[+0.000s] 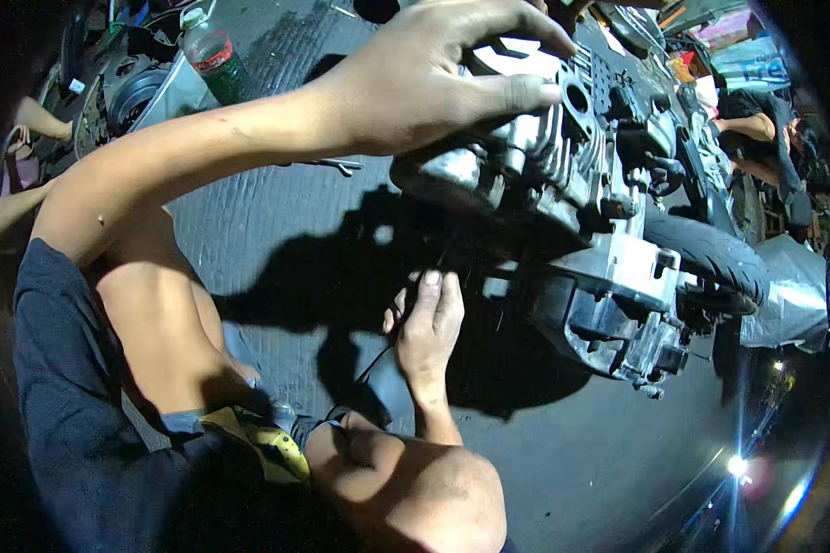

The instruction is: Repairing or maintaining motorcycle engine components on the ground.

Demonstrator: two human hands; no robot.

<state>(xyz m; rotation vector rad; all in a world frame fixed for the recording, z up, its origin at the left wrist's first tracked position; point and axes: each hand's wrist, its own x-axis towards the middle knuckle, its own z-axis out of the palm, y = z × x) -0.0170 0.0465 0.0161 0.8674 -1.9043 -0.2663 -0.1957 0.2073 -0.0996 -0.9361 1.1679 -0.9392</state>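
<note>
A scooter-type engine [563,157] with metal fins stands tilted in front of me, at the upper right of centre. My left hand [415,88] reaches across from the left and is closed over its upper end, thumb and forefinger on either side of a bright metal part. Beside the thumb, a flat flange [576,97] with a round hole shows. Lower down, in the engine's shadow, my right hand [431,318] is closed in a pinch; what it holds is too dark to make out. A thin black cable [373,366] runs close to its wrist.
A black tyre [710,258] adjoins the engine at right, near a grey plastic bag [788,295]. A red-labelled bottle [214,60] stands at upper left. Another person's arm [41,120] shows at far left, and another person [756,129] at far right. A bright lamp [738,465] shines at lower right.
</note>
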